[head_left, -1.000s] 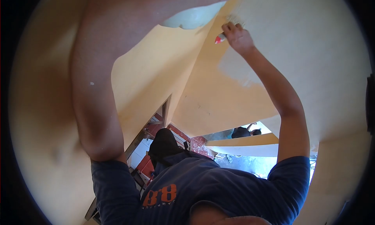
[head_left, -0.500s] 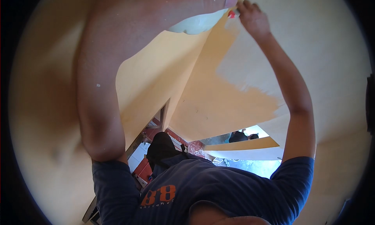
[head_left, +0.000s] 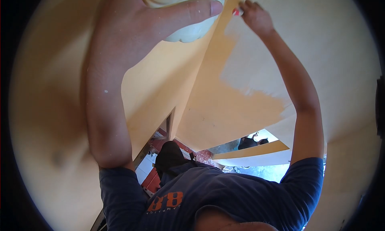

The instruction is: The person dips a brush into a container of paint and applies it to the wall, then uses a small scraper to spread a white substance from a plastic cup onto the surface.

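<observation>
My left hand [head_left: 160,20] is raised at the upper left, its thumb stretched along the side of a pale, whitish-green container [head_left: 190,32]; its other fingers are hidden. Farther off, at the top, my right hand [head_left: 256,18] is closed on a small tool with a red and white part [head_left: 237,12]; the rest of the tool is hard to make out. Beside that hand, the wall [head_left: 256,62] has a pale patch with ragged edges next to a darker yellow-orange area [head_left: 228,110].
An opening low in the wall shows another person in dark clothing [head_left: 247,143]. Below is a red and white floor [head_left: 152,179], near a door frame [head_left: 170,121]. A yellow wall [head_left: 156,78] rises on the left.
The container and my left hand have moved left and down, showing more of both. My right hand has shifted slightly left, and the red part has moved with it.
</observation>
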`<state>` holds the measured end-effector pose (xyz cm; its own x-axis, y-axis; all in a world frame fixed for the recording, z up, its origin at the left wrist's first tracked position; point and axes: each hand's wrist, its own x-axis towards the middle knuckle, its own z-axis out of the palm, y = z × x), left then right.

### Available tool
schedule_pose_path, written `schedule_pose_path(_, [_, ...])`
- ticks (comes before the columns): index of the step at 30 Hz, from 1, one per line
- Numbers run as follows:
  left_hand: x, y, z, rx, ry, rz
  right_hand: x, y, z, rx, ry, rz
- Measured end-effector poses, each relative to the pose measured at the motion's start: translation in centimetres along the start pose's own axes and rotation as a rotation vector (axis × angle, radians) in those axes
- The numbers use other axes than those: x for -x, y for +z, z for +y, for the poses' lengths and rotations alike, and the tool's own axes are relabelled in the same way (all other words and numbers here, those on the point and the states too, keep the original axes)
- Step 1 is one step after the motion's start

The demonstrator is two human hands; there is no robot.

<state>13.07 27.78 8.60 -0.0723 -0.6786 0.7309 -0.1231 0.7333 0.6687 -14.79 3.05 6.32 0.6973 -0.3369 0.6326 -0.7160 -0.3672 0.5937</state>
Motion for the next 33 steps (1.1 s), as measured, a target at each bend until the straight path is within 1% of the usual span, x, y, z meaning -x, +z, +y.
schedule_pose_path(2, [0.7,1.7,0.4,-0.099,0.081,0.177,-1.4,-1.7,0.4,0.064,0.014,0.103])
schedule_pose_path(3, [0.7,1.7,0.3,-0.098,0.082,0.175,-1.0,-1.2,0.2,0.066,0.016,0.103])
schedule_pose_path(5, [0.6,1.5,0.3,-0.063,0.088,0.123,1.4,1.1,-1.2,0.055,0.012,0.019])
schedule_pose_path(6, [0.7,1.3,0.6,-0.062,0.090,0.114,3.4,2.8,-2.4,0.065,-0.032,-0.154])
schedule_pose_path(7, [0.8,1.0,0.7,-0.048,0.105,0.062,5.6,4.8,-3.8,0.144,-0.158,-0.126])
schedule_pose_path(8, [0.9,0.7,0.7,-0.033,0.120,0.011,6.9,5.7,-5.6,0.072,-0.155,-0.283])
schedule_pose_path(9, [0.8,0.3,0.3,-0.032,0.122,0.006,8.1,6.3,-7.6,-0.069,-0.069,-0.404])
schedule_pose_path(10, [0.4,0.0,-0.3,-0.089,0.038,0.015,8.9,6.6,-8.7,-0.196,-0.068,-0.545])
schedule_pose_path(11, [0.1,-0.2,-0.6,-0.152,-0.040,0.025,9.3,6.7,-9.4,-0.326,-0.034,-0.609])
schedule_pose_path(12, [-0.1,-0.1,-0.7,-0.164,-0.025,0.027,8.5,7.0,-9.0,-0.323,-0.033,-0.589])
schedule_pose_path(14, [-0.1,0.4,-0.9,-0.113,0.060,0.067,7.0,7.0,-7.1,-0.415,0.055,-0.497])
schedule_pose_path(15, [-0.1,0.4,-1.0,-0.112,0.065,0.074,5.2,7.0,-4.7,-0.418,0.164,-0.477])
schedule_pose_path(16, [-0.1,0.4,-1.0,-0.102,0.026,0.042,2.9,4.9,-2.5,-0.381,0.277,-0.442])
schedule_pose_path(17, [-0.2,0.3,-1.0,-0.096,-0.012,0.012,0.8,3.7,0.0,-0.287,0.251,-0.401])
schedule_pose_path(18, [-0.3,0.2,-0.8,-0.106,-0.005,0.018,-0.6,2.2,1.8,-0.252,0.173,-0.199])
schedule_pose_path(19, [-0.3,0.3,-0.7,-0.103,-0.006,0.022,-2.2,1.7,3.8,-0.169,0.048,-0.014])
schedule_pose_path(20, [-0.2,0.4,-0.6,-0.095,-0.009,0.024,-3.8,-0.2,4.8,-0.054,0.036,0.002])
schedule_pose_path(22, [-0.1,0.6,-0.7,-0.109,0.006,0.035,-5.3,-4.2,4.6,0.048,0.071,0.153])
schedule_pose_path(23, [-0.1,0.5,-0.8,-0.122,0.018,0.042,-5.2,-4.3,4.0,0.055,0.069,0.159])
schedule_pose_path(25, [-0.1,0.6,-1.0,-0.100,0.014,0.054,-3.5,-2.4,2.6,0.212,0.094,0.011])
schedule_pose_path(26, [-0.1,0.6,-0.9,-0.079,0.004,0.061,-1.3,0.6,1.4,0.219,0.010,-0.044])
schedule_pose_path(27, [-0.1,0.6,-0.7,-0.075,0.016,0.056,1.4,2.9,-0.4,0.325,-0.120,-0.141])
schedule_pose_path(28, [-0.1,0.4,-0.4,-0.049,0.018,0.033,4.5,7.4,-1.6,0.294,-0.305,-0.083])
schedule_pose_path(29, [-0.1,0.3,-0.1,-0.021,0.020,0.010,6.5,7.9,-4.6,0.111,-0.237,-0.337])
schedule_pose_path(30, [-0.2,0.4,0.0,-0.015,0.031,0.010,8.2,7.7,-6.9,0.029,-0.314,-0.415])
schedule_pose_path(32, [-0.4,0.1,-0.3,0.019,0.023,-0.019,9.8,6.1,-9.7,-0.170,-0.146,-0.498])
schedule_pose_path(33, [-0.4,0.0,-0.3,0.015,0.041,-0.014,8.9,5.6,-9.5,-0.158,-0.148,-0.483])
